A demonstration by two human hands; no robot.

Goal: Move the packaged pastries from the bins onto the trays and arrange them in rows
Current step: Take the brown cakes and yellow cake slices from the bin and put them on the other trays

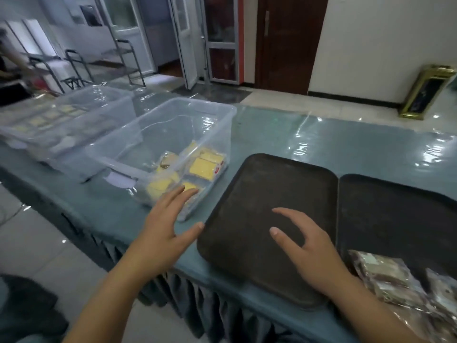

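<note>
Table (284, 134), plastic-covered: slippery, so bins may skid when reached into.
Near tray (247, 194), bare, overhanging the front edge: a knock could tip it.
Clear bin (197, 115), left of the tray, holds the packaged pastries (201, 168).
Left hand (163, 229), fingers spread, at the bin's wall.
Right hand (309, 248), spread above the tray, holding nothing.

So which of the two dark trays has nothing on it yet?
The left tray, beside the clear bin of yellow pastries, is bare, with the right hand over it. The right tray already carries wrapped packets at its near edge.
</note>
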